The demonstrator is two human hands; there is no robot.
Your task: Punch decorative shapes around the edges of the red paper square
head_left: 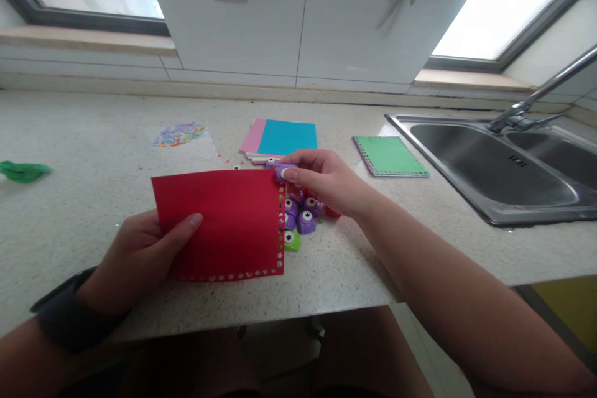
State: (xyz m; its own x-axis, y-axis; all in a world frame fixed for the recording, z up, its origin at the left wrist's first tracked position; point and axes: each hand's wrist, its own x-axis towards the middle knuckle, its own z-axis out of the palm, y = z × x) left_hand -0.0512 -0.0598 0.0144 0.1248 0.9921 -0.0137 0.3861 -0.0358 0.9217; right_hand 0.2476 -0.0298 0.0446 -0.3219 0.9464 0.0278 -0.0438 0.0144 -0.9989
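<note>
My left hand grips a sheet of red paper by its left side, thumb on top. Small shapes are cut out along the sheet's bottom and right edges. At the upper right corner of the sheet, my right hand holds a purple craft punch between thumb and fingers, the punch set over the corner. Just behind the right edge lie several more purple punches and a green punch, partly covered by the paper. A red piece shows below my right wrist.
Behind the red sheet lies a stack of coloured paper, blue on top. A green sheet pile with punched edges sits near the steel sink. Tiny coloured cutouts are heaped at the back left; a green crumpled item lies far left.
</note>
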